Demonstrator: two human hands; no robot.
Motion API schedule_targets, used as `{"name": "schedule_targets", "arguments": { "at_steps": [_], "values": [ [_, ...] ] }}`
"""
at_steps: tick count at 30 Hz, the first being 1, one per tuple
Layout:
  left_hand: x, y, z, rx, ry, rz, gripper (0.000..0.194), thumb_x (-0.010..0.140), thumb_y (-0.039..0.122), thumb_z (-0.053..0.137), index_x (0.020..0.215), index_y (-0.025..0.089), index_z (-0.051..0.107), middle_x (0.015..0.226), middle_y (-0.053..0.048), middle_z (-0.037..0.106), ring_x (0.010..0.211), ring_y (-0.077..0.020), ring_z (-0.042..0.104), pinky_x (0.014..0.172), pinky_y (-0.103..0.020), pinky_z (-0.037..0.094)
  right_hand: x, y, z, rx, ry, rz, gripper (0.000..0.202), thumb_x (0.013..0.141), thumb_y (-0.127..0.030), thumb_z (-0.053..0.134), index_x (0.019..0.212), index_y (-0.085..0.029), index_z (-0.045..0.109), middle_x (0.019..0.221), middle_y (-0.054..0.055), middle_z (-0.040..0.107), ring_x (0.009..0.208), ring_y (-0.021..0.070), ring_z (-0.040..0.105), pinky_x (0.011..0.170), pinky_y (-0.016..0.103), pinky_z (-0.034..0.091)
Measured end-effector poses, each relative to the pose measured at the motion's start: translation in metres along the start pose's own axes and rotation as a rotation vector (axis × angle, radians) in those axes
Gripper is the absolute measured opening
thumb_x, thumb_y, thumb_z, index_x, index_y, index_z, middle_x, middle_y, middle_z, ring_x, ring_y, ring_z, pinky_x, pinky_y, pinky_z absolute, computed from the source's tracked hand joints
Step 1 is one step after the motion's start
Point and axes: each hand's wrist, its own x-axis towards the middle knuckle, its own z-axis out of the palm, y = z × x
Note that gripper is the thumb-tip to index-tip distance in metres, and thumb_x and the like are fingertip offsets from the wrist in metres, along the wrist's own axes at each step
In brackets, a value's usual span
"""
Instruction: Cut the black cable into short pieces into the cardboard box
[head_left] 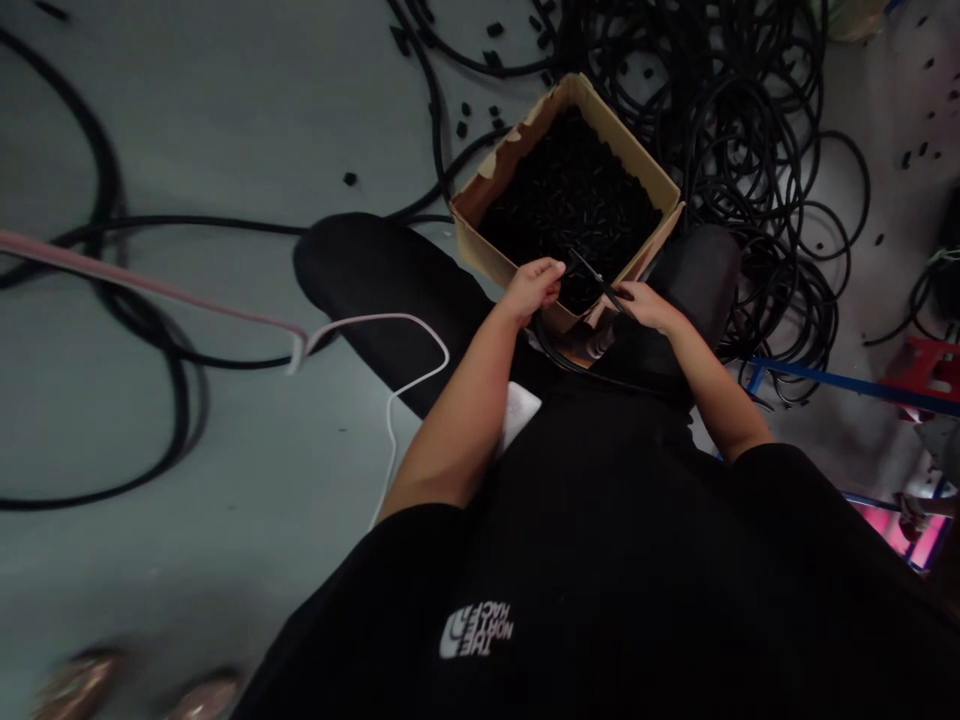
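Observation:
My left hand (534, 287) is closed on a black cable (562, 362) at the near edge of the cardboard box (637, 150). A short dark end sticks out past its fingertips, toward the blades. Black-handled scissors (589, 268) are gripped in my right hand (645, 304), their blades pointing up and left over the box. Many small black pieces (570, 190) fill the box, which stands between my knees. Whether the blades touch the cable is too small to tell.
Tangled black cable (750, 170) lies at the upper right, with larger loops (180, 400) at the left. Small black bits dot the floor. A white cord (391, 400) crosses my left leg; a blue frame (855, 380) and red stool (926, 370) are at the right.

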Motion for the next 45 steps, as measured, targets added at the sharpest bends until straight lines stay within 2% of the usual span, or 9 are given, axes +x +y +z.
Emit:
{"name": "schedule_targets", "arguments": {
  "at_steps": [6,9,14,18,23,26,30,38,45],
  "values": [
    [-0.008,0.007,0.0,0.093,-0.037,-0.05,0.037,0.115,0.035,0.085,0.09,0.022,0.061,0.063,0.011,0.035,0.049,-0.006,0.028,0.049,-0.016,0.02,0.01,0.005,-0.002,-0.001,-0.031,0.009,0.077,0.09,-0.094,0.089,0.092,-0.02,0.068,0.086,0.0,0.061,0.083,0.0171,0.053,0.074,0.031,0.039],
    [-0.006,0.007,-0.002,0.104,-0.022,-0.052,0.043,0.12,0.04,0.081,0.088,0.023,0.058,0.062,0.011,0.033,0.048,-0.0061,0.027,0.049,-0.018,0.018,0.007,0.004,-0.004,-0.025,-0.033,-0.012,0.079,0.089,-0.096,0.088,0.087,-0.02,0.067,0.083,-0.001,0.058,0.081,0.0165,0.05,0.074,0.032,0.037],
    [-0.004,0.006,0.002,0.095,0.043,-0.015,0.059,0.12,0.039,0.082,0.08,0.025,0.041,0.061,0.011,0.032,0.05,-0.0044,0.027,0.05,-0.015,0.021,-0.001,-0.001,-0.004,-0.066,-0.044,0.002,0.076,0.093,-0.092,0.088,0.086,-0.019,0.068,0.083,-0.001,0.057,0.081,0.0164,0.049,0.076,0.033,0.038],
    [-0.008,0.009,0.005,0.118,-0.007,-0.031,0.05,0.117,0.035,0.084,0.081,0.023,0.051,0.061,0.011,0.033,0.049,-0.0048,0.028,0.049,-0.015,0.022,0.001,-0.002,-0.002,-0.078,-0.04,0.042,0.068,0.096,-0.083,0.091,0.091,-0.02,0.068,0.087,0.0,0.062,0.085,0.0177,0.053,0.077,0.032,0.041],
    [-0.011,0.013,0.002,0.149,-0.049,-0.087,0.037,0.118,0.043,0.08,0.092,0.019,0.069,0.057,0.011,0.034,0.045,-0.0066,0.027,0.047,-0.016,0.019,0.006,-0.001,-0.002,-0.048,-0.041,0.002,0.063,0.098,-0.079,0.088,0.094,-0.019,0.069,0.088,0.0,0.061,0.085,0.0177,0.053,0.077,0.032,0.041],
    [-0.01,0.015,0.0,0.131,-0.016,-0.106,0.041,0.121,0.045,0.077,0.091,0.019,0.07,0.056,0.011,0.031,0.045,-0.0063,0.024,0.047,-0.017,0.018,0.002,-0.001,-0.005,-0.06,-0.058,-0.03,0.063,0.098,-0.08,0.087,0.088,-0.02,0.067,0.082,-0.002,0.056,0.081,0.0163,0.049,0.075,0.032,0.037],
    [-0.01,0.016,-0.003,0.118,-0.008,-0.119,0.042,0.121,0.046,0.078,0.09,0.018,0.071,0.057,0.011,0.032,0.045,-0.0062,0.024,0.047,-0.017,0.018,-0.006,-0.001,-0.008,-0.098,-0.07,-0.049,0.07,0.094,-0.087,0.087,0.087,-0.02,0.068,0.082,-0.001,0.057,0.082,0.0172,0.05,0.076,0.032,0.038],
    [-0.012,0.014,0.0,0.13,-0.075,-0.112,0.037,0.111,0.04,0.091,0.088,0.017,0.074,0.057,0.01,0.033,0.046,-0.0062,0.028,0.046,-0.017,0.016,-0.001,-0.005,-0.007,-0.106,-0.081,-0.007,0.075,0.095,-0.092,0.086,0.087,-0.021,0.065,0.084,0.0,0.059,0.084,0.0176,0.051,0.077,0.032,0.04],
    [-0.009,0.018,0.003,-0.012,0.072,-0.073,0.038,0.118,0.043,0.082,0.092,0.02,0.065,0.06,0.01,0.039,0.046,-0.0062,0.032,0.047,-0.016,0.02,-0.001,-0.009,-0.004,-0.079,-0.018,0.032,0.076,0.095,-0.093,0.088,0.083,-0.022,0.063,0.073,-0.002,0.055,0.077,0.0171,0.051,0.071,0.03,0.038]
  ]
}}
